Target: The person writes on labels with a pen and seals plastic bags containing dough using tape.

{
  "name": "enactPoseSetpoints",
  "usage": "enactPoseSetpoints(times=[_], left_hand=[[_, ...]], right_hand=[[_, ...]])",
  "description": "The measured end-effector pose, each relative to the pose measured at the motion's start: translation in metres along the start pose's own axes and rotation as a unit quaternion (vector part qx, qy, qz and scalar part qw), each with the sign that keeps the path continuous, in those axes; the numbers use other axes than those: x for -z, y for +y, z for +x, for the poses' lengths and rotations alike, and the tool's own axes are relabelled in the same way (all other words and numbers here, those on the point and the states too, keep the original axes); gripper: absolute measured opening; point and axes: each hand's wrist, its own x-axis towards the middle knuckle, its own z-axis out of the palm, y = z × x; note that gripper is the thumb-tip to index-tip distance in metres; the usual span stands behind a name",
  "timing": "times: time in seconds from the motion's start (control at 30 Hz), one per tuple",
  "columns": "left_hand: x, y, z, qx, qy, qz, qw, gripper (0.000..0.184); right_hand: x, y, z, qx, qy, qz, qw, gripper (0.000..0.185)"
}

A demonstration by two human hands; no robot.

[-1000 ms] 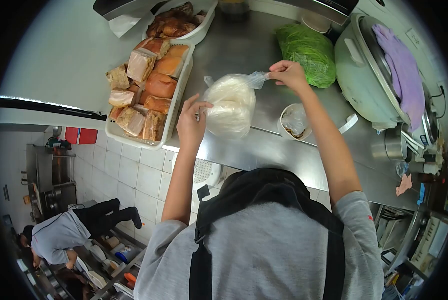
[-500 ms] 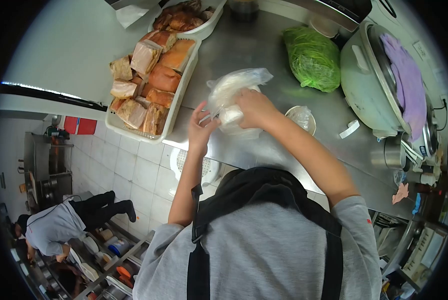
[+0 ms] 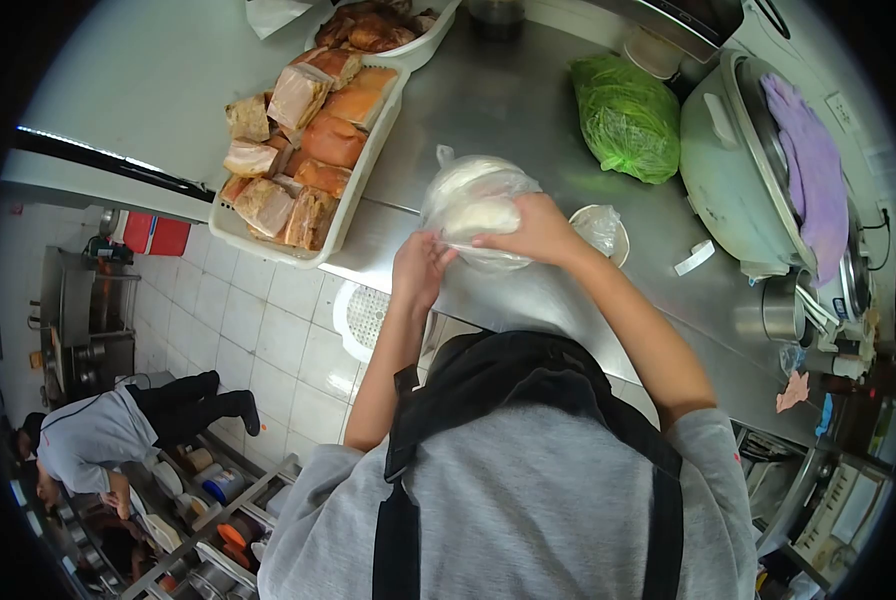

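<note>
On the steel counter, a clear plastic bag (image 3: 476, 175) holds rounded white things whose kind I cannot make out through the film. My right hand (image 3: 540, 230) grips the bag's right side, thumb across its near face. At the bag's near left edge, the fingers of my left hand (image 3: 423, 265) are pinched together on the plastic. Just beyond my right wrist stands a small white bowl (image 3: 623, 245) with crumpled clear plastic inside.
A white basket (image 3: 363, 210) of meat blocks stands left, a tub of browned meat (image 3: 373, 30) behind it. Bagged greens (image 3: 623, 115), a large lidded pot (image 3: 713, 190) and a purple cloth (image 3: 813, 170) are right. A co-worker (image 3: 108, 430) bends at lower left.
My left hand has moved right and closed on the bag's edge. My right hand has shifted to the bag's right side. The bag now looks rounder, its loose top drawn in.
</note>
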Motion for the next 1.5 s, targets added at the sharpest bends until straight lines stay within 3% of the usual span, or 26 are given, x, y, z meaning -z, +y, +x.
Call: enactPoseSetpoints(times=[0.07, 0.2, 0.3, 0.37, 0.43, 0.5, 0.57, 0.6, 0.63, 0.7, 0.73, 0.8, 0.83, 0.87, 0.9, 0.97, 1.03, 1.07, 1.17, 1.2, 1.3, 1.4, 1.5], left_hand=[[-0.009, 0.017, -0.006, 0.045, -0.029, -0.009, 0.999, 0.014], [0.022, 0.028, 0.015, 0.130, -0.227, -0.011, 0.965, 0.017], [0.017, 0.025, -0.010, 0.048, -0.007, 0.098, 0.994, 0.019], [0.050, 0.029, -0.008, 0.063, -0.053, 0.111, 0.990, 0.021], [0.071, 0.036, -0.012, 0.044, -0.009, 0.122, 0.992, 0.024], [0.062, 0.061, -0.035, 0.030, -0.020, 0.141, 0.989, 0.034], [0.054, 0.080, -0.041, 0.068, 0.032, 0.338, 0.938, 0.049], [0.050, 0.084, -0.040, 0.084, 0.058, 0.431, 0.897, 0.057], [0.050, 0.080, -0.036, -0.016, 0.104, 0.533, 0.840, 0.065], [0.059, 0.065, -0.022, -0.210, 0.193, 0.692, 0.663, 0.081], [0.063, 0.059, -0.009, -0.245, 0.198, 0.661, 0.681, 0.089], [0.049, 0.057, -0.001, -0.209, 0.133, 0.576, 0.779, 0.086], [0.045, 0.057, 0.004, -0.189, 0.103, 0.526, 0.823, 0.085], [0.050, 0.057, 0.017, -0.113, 0.078, 0.487, 0.863, 0.075], [0.049, 0.057, 0.019, -0.111, 0.068, 0.444, 0.887, 0.068], [0.040, 0.051, 0.025, -0.108, 0.042, 0.356, 0.927, 0.055], [0.031, 0.055, 0.025, -0.084, -0.020, 0.298, 0.951, 0.043], [0.024, 0.058, 0.020, -0.071, -0.051, 0.269, 0.959, 0.038], [-0.042, 0.068, -0.022, -0.027, -0.066, 0.140, 0.988, 0.030], [-0.033, 0.060, -0.008, -0.011, -0.081, 0.085, 0.993, 0.028], [-0.036, 0.059, -0.009, 0.045, -0.102, -0.022, 0.993, 0.028], [-0.017, 0.039, -0.002, 0.148, -0.104, -0.084, 0.980, 0.031], [-0.004, 0.030, -0.014, 0.148, -0.185, -0.097, 0.967, 0.038]], right_hand=[[0.011, 0.001, -0.007, -0.068, 0.000, 0.213, 0.975, 0.059], [0.018, -0.013, -0.025, -0.111, 0.071, 0.400, 0.907, 0.053], [0.036, -0.024, -0.030, -0.090, 0.235, 0.510, 0.822, 0.055], [0.069, -0.039, -0.026, -0.036, 0.312, 0.581, 0.751, 0.054], [0.094, -0.048, -0.016, 0.055, 0.348, 0.471, 0.809, 0.054], [0.096, -0.044, 0.003, 0.051, 0.419, 0.181, 0.888, 0.047], [0.072, -0.017, 0.026, 0.182, 0.415, -0.075, 0.888, 0.050], [0.056, -0.004, 0.032, 0.186, 0.387, -0.111, 0.896, 0.050], [0.040, 0.009, 0.037, 0.191, 0.357, -0.146, 0.903, 0.052], [0.006, 0.033, 0.039, 0.129, 0.256, -0.231, 0.930, 0.045], [-0.003, 0.033, 0.037, 0.142, 0.233, -0.263, 0.926, 0.044], [-0.021, 0.025, 0.019, 0.165, 0.179, -0.324, 0.914, 0.043], [-0.027, 0.018, 0.006, 0.123, 0.142, -0.314, 0.931, 0.041], [-0.025, -0.001, -0.008, 0.084, 0.104, -0.304, 0.943, 0.039], [-0.021, -0.016, -0.013, 0.045, 0.068, -0.292, 0.953, 0.037], [-0.011, -0.035, -0.012, 0.109, 0.070, -0.132, 0.983, 0.031], [-0.011, -0.067, -0.023, 0.117, 0.035, -0.035, 0.992, 0.030], [-0.025, -0.060, -0.023, 0.167, 0.055, -0.037, 0.984, 0.028], [-0.030, -0.048, -0.032, 0.050, 0.126, 0.014, 0.991, 0.031], [-0.027, -0.044, -0.036, -0.007, 0.115, 0.043, 0.992, 0.050], [-0.037, -0.012, -0.042, -0.155, 0.027, 0.330, 0.931, 0.075], [-0.061, 0.007, -0.046, -0.155, -0.005, 0.358, 0.921, 0.087], [-0.073, 0.016, -0.049, -0.228, -0.037, 0.371, 0.899, 0.086]])
